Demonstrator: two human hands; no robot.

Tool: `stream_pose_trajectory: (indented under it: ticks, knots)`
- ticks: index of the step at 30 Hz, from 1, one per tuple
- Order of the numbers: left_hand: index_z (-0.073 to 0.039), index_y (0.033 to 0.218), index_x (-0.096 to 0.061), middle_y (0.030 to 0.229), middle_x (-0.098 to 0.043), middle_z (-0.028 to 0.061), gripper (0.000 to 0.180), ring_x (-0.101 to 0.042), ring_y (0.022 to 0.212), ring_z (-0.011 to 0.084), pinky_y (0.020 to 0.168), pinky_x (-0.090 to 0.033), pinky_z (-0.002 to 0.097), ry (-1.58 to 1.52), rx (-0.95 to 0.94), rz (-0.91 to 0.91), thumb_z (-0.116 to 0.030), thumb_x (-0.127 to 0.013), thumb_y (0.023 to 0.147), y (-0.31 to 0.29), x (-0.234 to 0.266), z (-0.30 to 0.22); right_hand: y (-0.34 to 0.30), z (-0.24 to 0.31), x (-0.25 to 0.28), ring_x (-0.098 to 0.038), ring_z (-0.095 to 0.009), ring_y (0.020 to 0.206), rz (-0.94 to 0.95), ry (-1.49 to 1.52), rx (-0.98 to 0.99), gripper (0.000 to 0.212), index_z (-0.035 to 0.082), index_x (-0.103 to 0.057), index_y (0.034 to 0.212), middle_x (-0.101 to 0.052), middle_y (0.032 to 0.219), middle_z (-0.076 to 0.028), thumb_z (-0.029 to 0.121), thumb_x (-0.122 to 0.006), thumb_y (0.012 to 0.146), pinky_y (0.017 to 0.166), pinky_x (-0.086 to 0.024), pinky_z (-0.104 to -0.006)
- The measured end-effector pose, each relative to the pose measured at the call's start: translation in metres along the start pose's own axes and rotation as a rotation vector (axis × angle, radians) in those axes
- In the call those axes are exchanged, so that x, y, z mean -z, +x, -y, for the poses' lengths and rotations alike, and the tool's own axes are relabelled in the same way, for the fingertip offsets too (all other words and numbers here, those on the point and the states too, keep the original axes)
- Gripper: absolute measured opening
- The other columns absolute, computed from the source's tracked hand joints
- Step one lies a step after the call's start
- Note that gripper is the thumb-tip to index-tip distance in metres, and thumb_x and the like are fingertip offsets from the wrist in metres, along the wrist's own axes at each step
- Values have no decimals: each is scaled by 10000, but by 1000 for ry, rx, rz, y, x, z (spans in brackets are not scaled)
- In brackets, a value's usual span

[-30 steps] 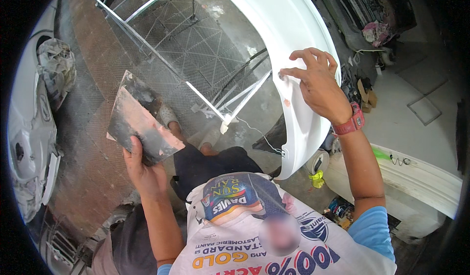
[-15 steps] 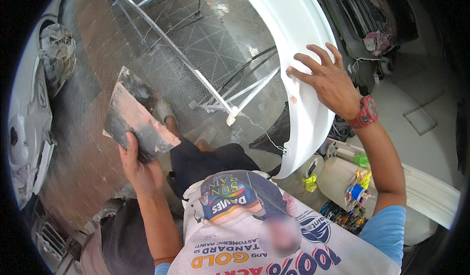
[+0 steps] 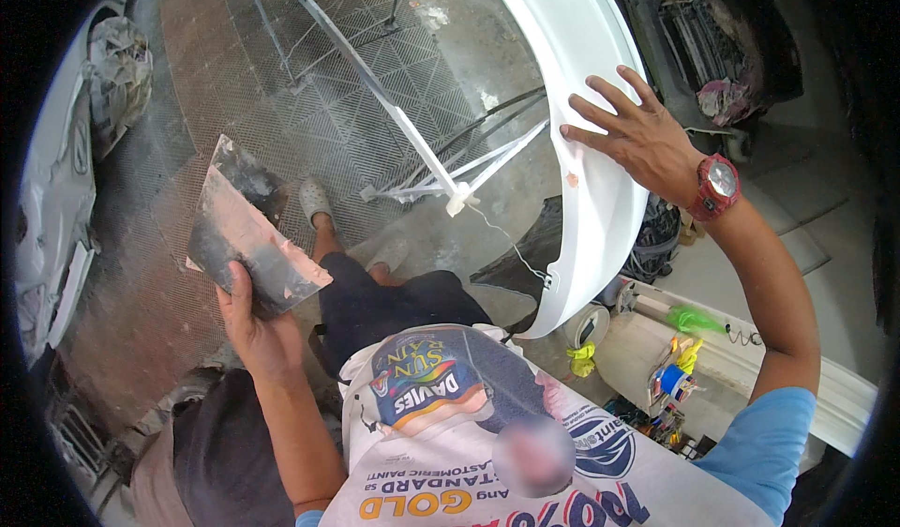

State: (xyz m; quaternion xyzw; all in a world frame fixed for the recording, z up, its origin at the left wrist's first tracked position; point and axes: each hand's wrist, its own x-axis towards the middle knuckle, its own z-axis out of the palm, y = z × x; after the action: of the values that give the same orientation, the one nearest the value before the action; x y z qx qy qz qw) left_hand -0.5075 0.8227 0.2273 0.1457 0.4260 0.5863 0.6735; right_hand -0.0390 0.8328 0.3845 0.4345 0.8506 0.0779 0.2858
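My left hand (image 3: 261,332) grips the lower edge of a dark, flat putty board (image 3: 208,246), thumb on top. A broad smear of pink body filler (image 3: 251,218) runs across the board. On the right stands a white, curved car bumper (image 3: 595,236). My right hand (image 3: 647,147) rests over it with fingers spread, the fingertips at its surface near the inner edge. Nothing shows in that hand. Just below the fingers, a small pink filler spot (image 3: 572,180) marks the white surface.
A metal stand (image 3: 375,96) reaches under the bumper, and a thin wire (image 3: 506,233) links the two. A pail (image 3: 589,325), a yellow cloth (image 3: 581,359) and a blue roll (image 3: 672,380) sit at lower right. Another car body part (image 3: 56,218) stands at far left.
The whole view has shifted slightly. My right hand's fingers have stretched out straighter on the bumper, and its wrist has turned a little. My left hand still holds the putty board.
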Motion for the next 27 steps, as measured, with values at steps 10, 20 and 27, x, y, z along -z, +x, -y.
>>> stream_pose_trajectory:
  ticks: [10, 20, 27]
  knots:
    - [-26, 1532, -476, 1436, -631, 145, 479, -637, 1316, 272, 1104, -527, 448, -20, -30, 54, -239, -602, 1122, -1, 14, 2, 13, -2, 19, -362, -265, 1572, 158, -51, 62, 485, 254, -730, 1390, -537, 1608, -5, 86, -698, 936, 1382, -145, -519]
    - [-35, 1509, -488, 1435, -635, 126, 446, -642, 1308, 247, 1113, -517, 436, -63, -29, 38, -223, -607, 1122, -3, 23, 5, 23, -19, 18, -369, -253, 1569, 240, -109, 189, 469, 327, -758, 1345, -513, 1636, 35, 110, -732, 931, 1386, -137, -520]
    - [-32, 1501, -492, 1436, -636, 127, 438, -642, 1314, 245, 1120, -518, 436, -65, -35, 18, -224, -605, 1124, -5, 23, 7, 23, -23, 17, -339, -227, 1587, 176, -169, 203, 409, 372, -769, 1300, -440, 1692, 84, 173, -732, 944, 1389, -110, -506]
